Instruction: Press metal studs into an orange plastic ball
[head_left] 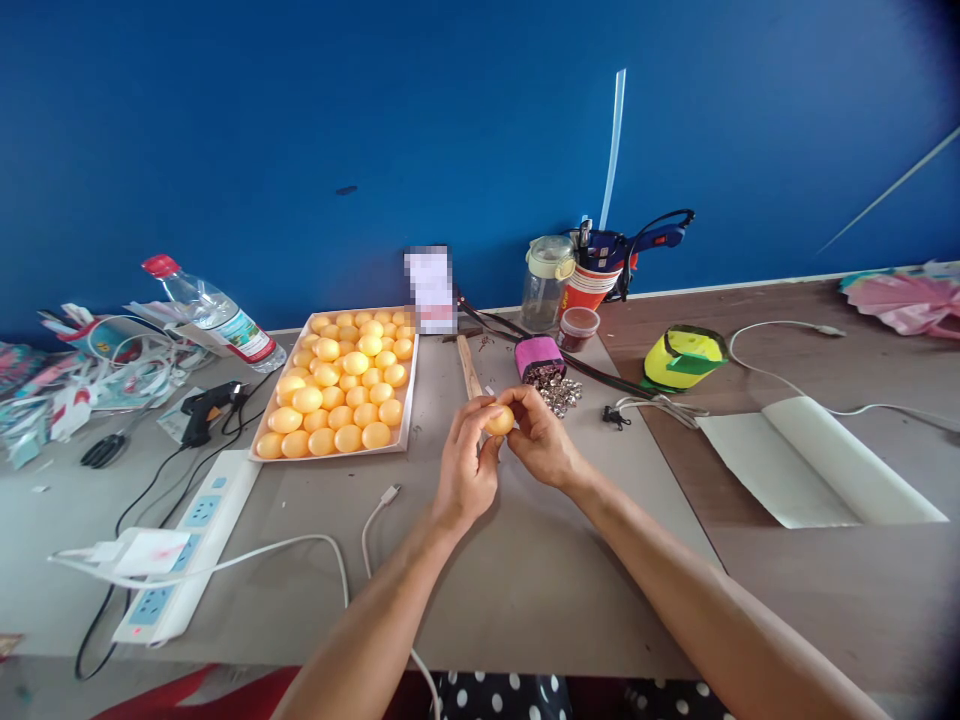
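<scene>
Both my hands meet over the middle of the grey table mat (525, 560). My left hand (465, 465) and my right hand (541, 440) pinch one small orange ball (499, 419) between their fingertips. To the left lies a white tray (409, 400) filled with several more orange balls (341, 385). Just behind my hands a wooden stick (469, 365) lies on the mat. A tipped pink box (538, 355) spills small silver metal pieces (561, 392) close to my right hand.
A white power strip (187, 540) with cables and a black glue gun (206, 405) lie at the left. A water bottle (217, 315) lies behind. A jar (546, 280), cup with tools (592, 280), yellow item (682, 358) and white sheet (817, 465) sit right.
</scene>
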